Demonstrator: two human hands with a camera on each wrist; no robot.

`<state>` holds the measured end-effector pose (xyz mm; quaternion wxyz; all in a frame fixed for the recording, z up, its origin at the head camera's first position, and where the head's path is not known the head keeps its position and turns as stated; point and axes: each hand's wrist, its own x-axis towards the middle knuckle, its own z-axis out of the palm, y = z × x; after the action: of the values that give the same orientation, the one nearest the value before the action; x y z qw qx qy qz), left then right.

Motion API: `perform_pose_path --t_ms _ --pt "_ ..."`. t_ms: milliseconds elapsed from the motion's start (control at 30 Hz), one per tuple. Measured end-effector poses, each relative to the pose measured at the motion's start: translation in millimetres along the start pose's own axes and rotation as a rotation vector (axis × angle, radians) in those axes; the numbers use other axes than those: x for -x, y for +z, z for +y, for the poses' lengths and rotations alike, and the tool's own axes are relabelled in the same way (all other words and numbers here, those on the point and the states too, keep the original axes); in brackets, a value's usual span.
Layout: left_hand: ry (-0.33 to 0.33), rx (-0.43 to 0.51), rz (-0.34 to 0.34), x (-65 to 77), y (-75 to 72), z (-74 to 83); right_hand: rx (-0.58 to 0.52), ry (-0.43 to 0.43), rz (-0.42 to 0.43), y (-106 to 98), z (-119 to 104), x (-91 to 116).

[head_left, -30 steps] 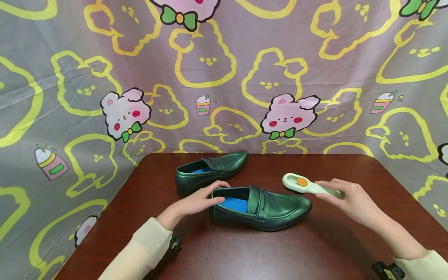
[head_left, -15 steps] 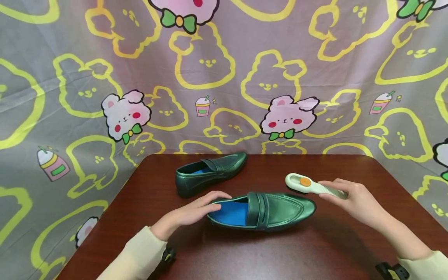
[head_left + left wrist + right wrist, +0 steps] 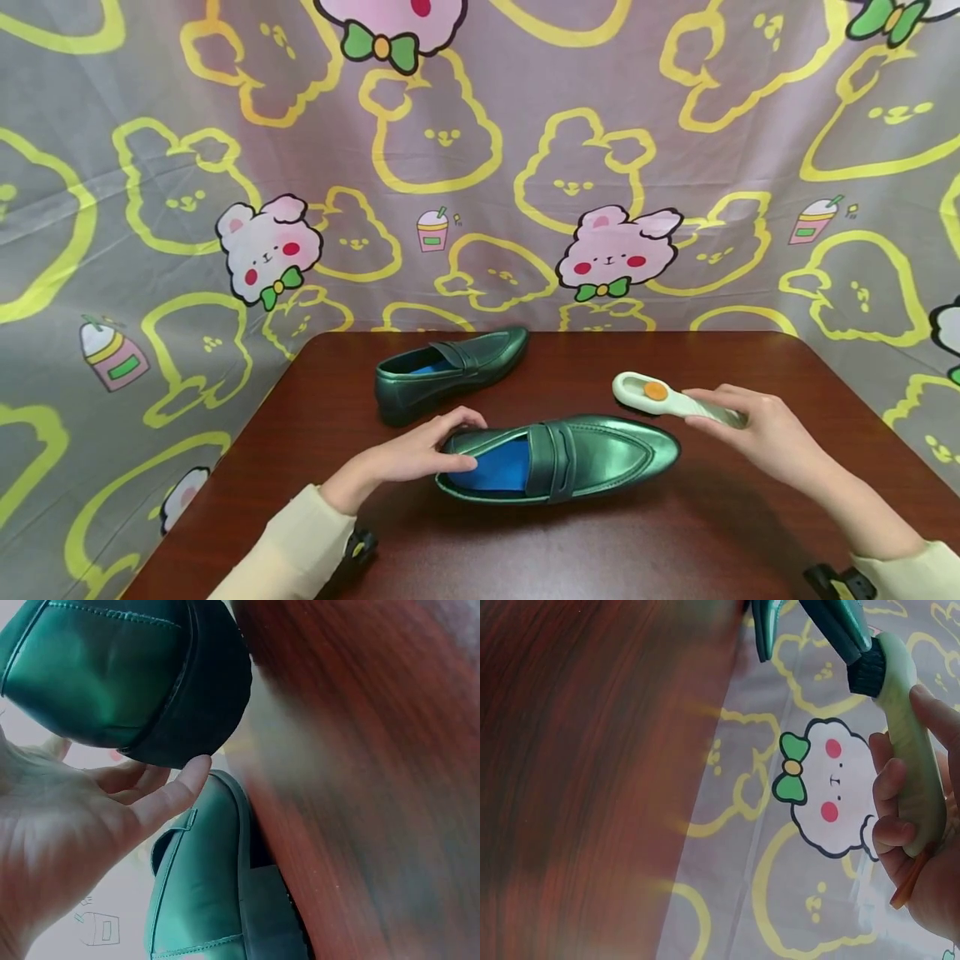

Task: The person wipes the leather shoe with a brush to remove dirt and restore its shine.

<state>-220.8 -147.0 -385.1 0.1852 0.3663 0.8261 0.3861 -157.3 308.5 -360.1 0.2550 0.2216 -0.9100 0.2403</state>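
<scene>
A metallic green loafer with a blue insole is held at its heel by my left hand. The thumb is at the opening, and in the left wrist view fingers curl around the heel's far side by the sole. The shoe leans with its opening towards me. My right hand grips the handle of a pale green brush with an orange button. Its dark bristles show in the right wrist view, close to the loafer's toe; whether they touch I cannot tell.
A matching green loafer stands upright on the dark brown wooden table, behind the held one. A grey curtain with yellow outlines and rabbit faces hangs behind the table. An orange strap trails from the brush handle.
The held loafer has tilted towards me, showing more insole and upper, and shifted slightly nearer. My left hand turned with it. My right hand and the brush have barely moved to the right.
</scene>
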Motion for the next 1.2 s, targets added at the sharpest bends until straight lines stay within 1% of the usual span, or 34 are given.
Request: perform_pose_path --t_ms 233,367,500,633,733,867,967,1100,1200 --pt "-0.026 0.021 -0.003 -1.4 1.0 -0.4 -0.008 0.032 0.001 -2.0 -2.1 1.4" --pt "0.005 0.025 0.042 -2.5 2.8 -2.6 0.008 0.036 0.000 -3.4 -0.7 3.4" --pt "0.046 0.059 0.084 -4.3 5.3 -5.7 -0.002 0.048 0.015 -4.8 0.3 6.7" --pt "0.065 0.073 0.117 -8.4 6.9 -5.1 -0.010 0.043 0.035 -6.1 0.9 9.5" --pt "0.073 0.051 0.152 -14.7 7.6 -2.8 -0.014 0.040 0.055 -6.8 1.2 11.0" --pt "0.095 -0.003 0.212 -26.8 8.8 -2.4 -0.021 0.051 0.103 -8.2 1.9 12.0" --pt "0.109 -0.048 0.242 -35.9 8.9 -2.4 -0.023 0.054 0.127 -9.5 3.4 12.1" --pt "0.108 -0.091 0.243 -43.5 9.5 -2.8 -0.028 0.054 0.129 -9.8 5.9 12.7" --pt "0.100 -0.098 0.224 -44.1 10.5 -4.3 -0.033 0.061 0.125 -9.9 6.8 13.3"
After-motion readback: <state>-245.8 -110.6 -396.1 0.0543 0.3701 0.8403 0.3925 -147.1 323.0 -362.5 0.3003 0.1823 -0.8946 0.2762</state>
